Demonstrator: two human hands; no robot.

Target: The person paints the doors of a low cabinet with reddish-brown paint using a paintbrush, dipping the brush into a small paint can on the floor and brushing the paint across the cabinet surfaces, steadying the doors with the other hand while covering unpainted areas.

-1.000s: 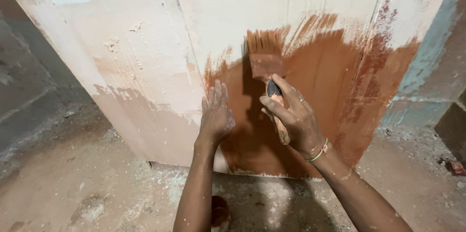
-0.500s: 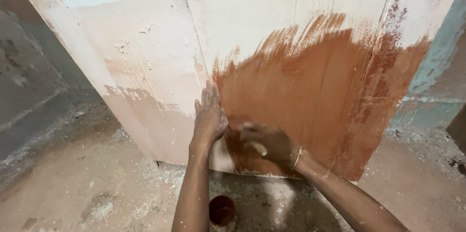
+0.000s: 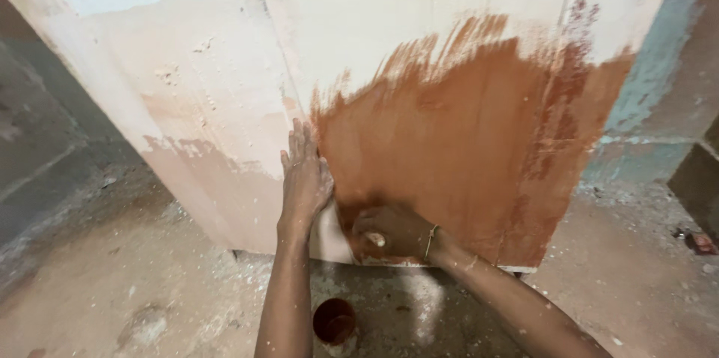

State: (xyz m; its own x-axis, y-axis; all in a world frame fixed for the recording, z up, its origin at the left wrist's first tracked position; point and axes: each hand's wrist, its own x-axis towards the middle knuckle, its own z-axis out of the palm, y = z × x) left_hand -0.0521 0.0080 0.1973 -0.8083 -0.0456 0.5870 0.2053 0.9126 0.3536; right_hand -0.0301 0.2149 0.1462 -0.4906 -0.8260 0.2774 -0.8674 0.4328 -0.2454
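My right hand [image 3: 389, 232] is curled tight around the paintbrush handle [image 3: 376, 239], only its pale tip peeks out, bristles hidden, down at the bottom edge of the door panel [image 3: 374, 51]. My left hand [image 3: 303, 178] holds nothing, just pressed flat with fingers spread on the panel, right at the edge of the reddish-brown paint patch [image 3: 464, 141]. A small paint pot [image 3: 334, 320] sits on the dusty concrete floor [image 3: 97, 290] between my forearms.
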